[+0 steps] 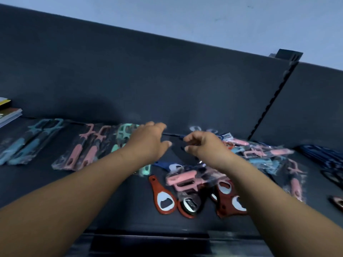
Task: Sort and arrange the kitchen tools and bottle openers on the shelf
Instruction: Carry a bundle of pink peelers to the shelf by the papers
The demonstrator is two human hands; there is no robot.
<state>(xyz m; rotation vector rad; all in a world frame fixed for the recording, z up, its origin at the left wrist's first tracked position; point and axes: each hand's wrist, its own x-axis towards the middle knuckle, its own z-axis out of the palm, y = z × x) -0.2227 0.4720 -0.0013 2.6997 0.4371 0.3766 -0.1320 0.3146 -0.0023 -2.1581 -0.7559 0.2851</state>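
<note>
The left hand point(148, 140) reaches over the dark shelf point(46, 182) with its grip half spread, fingers curled forward and thumb apart, closed on nothing that can be made out. Just beside it, the right hand point(205, 145) has its fingertips drawn toward the thumb; whether that grip pinches anything cannot be told through the blur. Both hands hover near the dark back panel point(167, 80).

Under the left hand lies a mint-green plastic tool in a clear wrapper point(125, 135). Left of it are two pink-handled tools in clear wrappers point(81, 149), side by side, and further left two blue-handled tools in clear wrappers point(27, 143), also side by side.

Below the right forearm sits a loose heap: a pink peeler in a clear bag point(183, 179) resting on red-brown oval bottle openers with metal centres point(164, 198). A dark blue bottle opener point(167, 165) lies between the wrists. To the right, a pile of mixed pink and blue bagged tools point(263, 154) spreads across the shelf. At the far left edge sits a stack of flat booklets point(9, 114).
</note>
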